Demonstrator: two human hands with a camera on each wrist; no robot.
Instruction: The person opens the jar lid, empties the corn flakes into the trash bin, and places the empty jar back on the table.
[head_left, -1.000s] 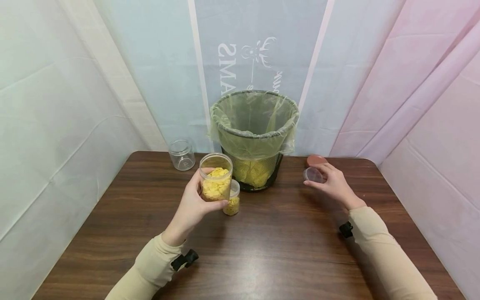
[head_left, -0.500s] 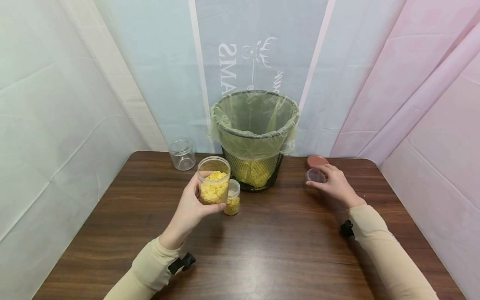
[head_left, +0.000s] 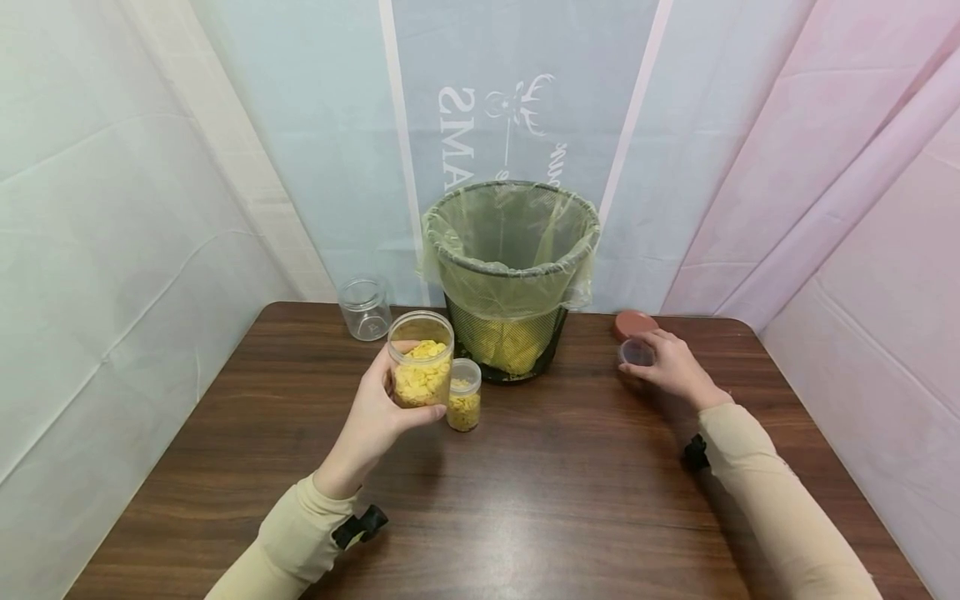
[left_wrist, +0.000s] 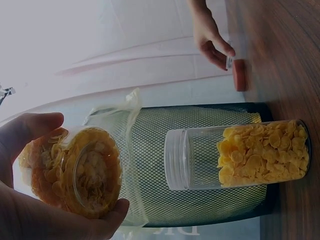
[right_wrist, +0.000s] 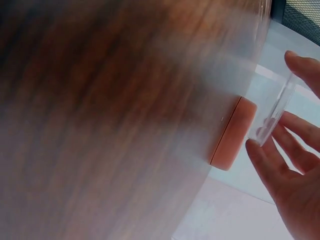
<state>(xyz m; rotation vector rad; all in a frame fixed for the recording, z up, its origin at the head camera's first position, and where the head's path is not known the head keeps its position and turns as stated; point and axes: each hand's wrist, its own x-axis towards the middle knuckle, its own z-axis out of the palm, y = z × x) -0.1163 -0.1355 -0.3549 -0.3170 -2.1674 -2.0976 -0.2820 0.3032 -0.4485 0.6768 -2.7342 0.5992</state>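
Left hand curled round a jar of yellow flakes; right hand pinching a clear lid.

In the head view, the left hand [head_left: 377, 423] wraps thumb and fingers about the clear jar [head_left: 422, 380], left of centre and partly filled with flakes, while at right the right hand [head_left: 678, 369] holds the clear lid [head_left: 637, 353] between thumb and fingertips, near a reddish-brown disc [head_left: 633, 323] on the counter [head_left: 555, 500]; at centre a capped jar [head_left: 465, 408] of yellow flakes stands upright before a mesh bin [head_left: 517, 342] with a pale green liner [head_left: 495, 292], yellow showing through its lower wall, and another clear jar [head_left: 365, 312] stands farther left.
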